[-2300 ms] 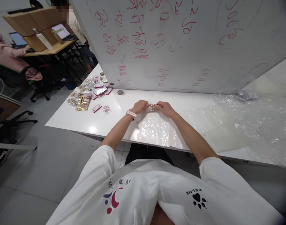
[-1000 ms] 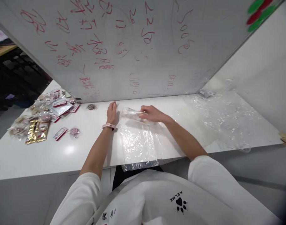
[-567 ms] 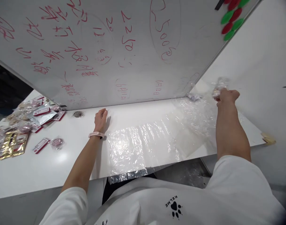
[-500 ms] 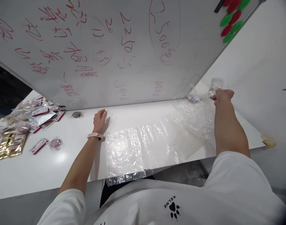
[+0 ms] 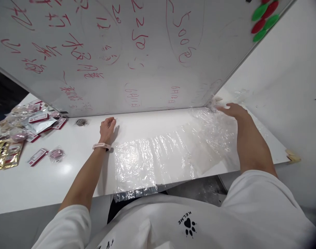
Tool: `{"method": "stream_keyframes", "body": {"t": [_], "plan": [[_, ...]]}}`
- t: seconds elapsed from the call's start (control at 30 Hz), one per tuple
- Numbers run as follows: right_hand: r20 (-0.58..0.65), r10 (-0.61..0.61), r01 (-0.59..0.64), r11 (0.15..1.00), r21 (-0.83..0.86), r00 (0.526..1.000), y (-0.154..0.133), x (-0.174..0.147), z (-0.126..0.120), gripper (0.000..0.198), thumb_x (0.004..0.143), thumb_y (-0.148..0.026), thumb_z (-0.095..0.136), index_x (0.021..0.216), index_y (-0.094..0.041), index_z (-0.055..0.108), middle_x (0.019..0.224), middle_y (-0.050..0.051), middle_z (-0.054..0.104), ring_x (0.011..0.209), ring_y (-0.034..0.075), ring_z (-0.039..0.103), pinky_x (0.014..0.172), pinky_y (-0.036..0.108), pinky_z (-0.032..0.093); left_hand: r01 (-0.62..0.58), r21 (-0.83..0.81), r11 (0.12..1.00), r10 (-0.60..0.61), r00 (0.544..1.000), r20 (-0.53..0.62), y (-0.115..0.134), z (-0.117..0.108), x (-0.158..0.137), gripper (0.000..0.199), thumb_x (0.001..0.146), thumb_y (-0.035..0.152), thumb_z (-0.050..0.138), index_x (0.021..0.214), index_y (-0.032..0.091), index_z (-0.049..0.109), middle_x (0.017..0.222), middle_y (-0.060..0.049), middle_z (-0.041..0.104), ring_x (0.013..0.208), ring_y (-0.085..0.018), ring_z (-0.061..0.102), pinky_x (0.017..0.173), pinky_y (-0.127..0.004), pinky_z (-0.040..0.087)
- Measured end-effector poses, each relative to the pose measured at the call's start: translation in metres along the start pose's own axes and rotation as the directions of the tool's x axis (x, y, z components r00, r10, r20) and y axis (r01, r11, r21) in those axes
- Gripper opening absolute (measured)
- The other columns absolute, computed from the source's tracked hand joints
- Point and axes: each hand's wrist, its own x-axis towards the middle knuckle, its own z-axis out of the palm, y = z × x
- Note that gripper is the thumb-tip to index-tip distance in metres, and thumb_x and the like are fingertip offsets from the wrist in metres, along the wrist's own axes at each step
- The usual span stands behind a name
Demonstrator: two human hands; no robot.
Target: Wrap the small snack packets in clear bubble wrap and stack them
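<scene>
My left hand [image 5: 107, 128], with a pale band on its wrist, rests on the white table near the foot of the whiteboard. Its fingers are curled together; what they hold, if anything, I cannot make out. Over at the right, my right hand [image 5: 234, 110] has its fingers stretched out beside crumpled clear film [image 5: 212, 126] and a small wrapped packet [image 5: 215, 101] by the whiteboard's lower corner. Between my hands lie overlapping clear plastic bags [image 5: 135, 162], some hanging over the near edge.
A pile of wrapped packets and red-edged boxes [image 5: 39, 117] covers the left end, with a gold pouch [image 5: 7, 154] in front. A pink round packet [image 5: 56, 154] and a dark round packet [image 5: 81, 122] lie apart. The whiteboard [image 5: 152, 79] walls off the back.
My right hand has let go of the small clear packet it held and moved left, its fingers now extended. My left hand keeps its place on the table; the view has shifted slightly.
</scene>
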Motion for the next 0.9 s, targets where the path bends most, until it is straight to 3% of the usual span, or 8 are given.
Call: {"method": "stream_keyframes", "body": {"t": [0.13,0.23,0.33,0.5,0.6,0.67,0.77,0.9], "plan": [[0.278,0.193,-0.19,0.981,-0.038,0.941,0.003,-0.034,-0.027,0.014,0.075,-0.024,0.081,0.08,-0.013,0.075,0.089,0.018,0.07,0.08,0.021,0.059,0.071,0.039,0.035,0.031,-0.006,1.0,-0.031,1.0,-0.002,-0.005,0.002,0.001,0.039,0.091,0.047,0.053,0.121,0.025,0.065,0.125,-0.01,0.062,0.118,-0.028,0.057,0.108,-0.046,0.042],[-0.006,0.069,-0.069,0.997,-0.019,0.998,-0.021,-0.059,-0.07,0.02,0.089,-0.02,0.064,0.104,-0.014,0.076,0.117,0.025,0.064,0.105,0.026,0.056,0.075,0.042,0.035,0.049,-0.006,0.999,-0.049,0.999,-0.001,-0.006,0.002,0.004,0.039,0.088,0.045,0.057,0.12,0.024,0.066,0.125,-0.01,0.061,0.116,-0.027,0.059,0.109,-0.045,0.041],[-0.292,-0.206,0.206,0.978,-0.029,0.934,-0.069,-0.094,-0.126,0.028,0.097,-0.021,0.05,0.112,-0.018,0.074,0.129,0.022,0.058,0.12,0.029,0.048,0.074,0.044,0.035,0.082,-0.093,0.992,-0.077,0.995,0.061,0.003,0.0,0.002,0.04,0.086,0.04,0.059,0.122,0.022,0.063,0.13,-0.011,0.06,0.12,-0.025,0.057,0.11,-0.041,0.042],[-0.328,-0.431,0.468,0.883,0.039,0.841,-0.182,-0.188,-0.18,0.04,0.103,-0.023,0.034,0.12,-0.025,0.07,0.114,0.014,0.061,0.091,0.021,0.059,0.069,0.038,0.041,0.124,-0.453,0.883,-0.035,0.979,0.199,0.048,-0.02,-0.035,0.047,0.088,0.043,0.058,0.127,0.018,0.055,0.138,-0.014,0.059,0.125,-0.023,0.056,0.103,-0.038,0.047],[-0.285,-0.685,0.742,0.628,0.235,0.671,-0.244,-0.265,-0.164,0.042,0.105,-0.029,0.028,0.123,-0.03,0.066,0.1,0.01,0.064,0.085,0.022,0.059,0.067,0.038,0.047,0.225,-0.664,0.713,0.088,0.911,0.403,0.069,-0.05,-0.07,0.062,0.092,0.067,0.042,0.131,0.019,0.053,0.133,-0.015,0.063,0.12,-0.028,0.062,0.096,-0.046,0.053],[-0.163,-0.863,0.845,0.402,0.353,0.478,-0.274,-0.317,-0.142,0.045,0.103,-0.023,0.027,0.127,-0.032,0.064,0.1,0.01,0.065,0.086,0.024,0.059,0.067,0.04,0.05,0.344,-0.722,0.6,0.141,0.843,0.519,0.069,-0.075,-0.089,0.077,0.09,0.079,0.026,0.13,0.02,0.054,0.13,-0.017,0.065,0.117,-0.031,0.065,0.092,-0.052,0.054],[0.016,-0.974,0.887,0.212,0.411,0.225,-0.295,-0.383,-0.109,0.053,0.099,-0.011,0.024,0.128,-0.031,0.063,0.106,0.011,0.066,0.093,0.026,0.06,0.07,0.042,0.049,0.417,-0.697,0.583,0.09,0.82,0.566,0.045,-0.107,-0.107,0.079,0.085,0.084,0.031,0.124,0.021,0.059,0.126,-0.018,0.067,0.113,-0.035,0.067,0.089,-0.055,0.055],[0.164,-0.983,0.905,0.148,0.4,0.088,-0.278,-0.427,-0.081,0.039,0.095,-0.014,0.047,0.126,-0.03,0.063,0.116,0.012,0.066,0.093,0.027,0.061,0.065,0.039,0.048,0.435,-0.617,0.656,-0.067,0.847,0.527,-0.001,-0.128,-0.12,0.058,0.091,0.066,0.05,0.125,0.019,0.056,0.127,-0.018,0.066,0.11,-0.032,0.069,0.092,-0.052,0.055]]}}
